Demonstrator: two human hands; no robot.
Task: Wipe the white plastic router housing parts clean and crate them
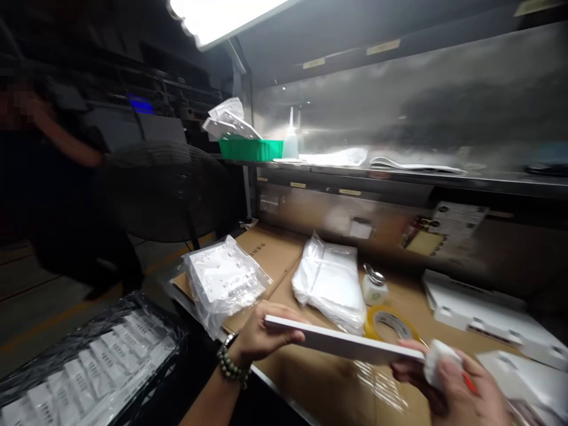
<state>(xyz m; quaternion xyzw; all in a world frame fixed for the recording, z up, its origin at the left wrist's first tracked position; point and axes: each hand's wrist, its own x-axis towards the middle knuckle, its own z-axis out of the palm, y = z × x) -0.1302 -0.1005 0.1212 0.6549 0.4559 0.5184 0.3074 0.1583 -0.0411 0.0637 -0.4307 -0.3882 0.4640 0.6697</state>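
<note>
A long flat white panel [341,343] is held nearly edge-on above the cardboard-covered bench. My left hand [270,334], with a beaded bracelet at the wrist, grips its left end between thumb and fingers. At the panel's right end is my right hand [461,378], its fingers closed on a wad of white cloth [439,361] that touches the panel; something small and red shows between those fingers. Just behind the panel lie a roll of yellow tape [390,324] and a bag of white sheets [331,281].
A bagged white part [226,272] sits left on the cardboard [270,251]. A pump bottle [375,287] stands behind the tape; white housings [492,313] lie right. A crate of bagged parts [97,367] is lower left. Beyond are a fan [164,189] and a person [57,195]. A shelf holds a green tray [251,150].
</note>
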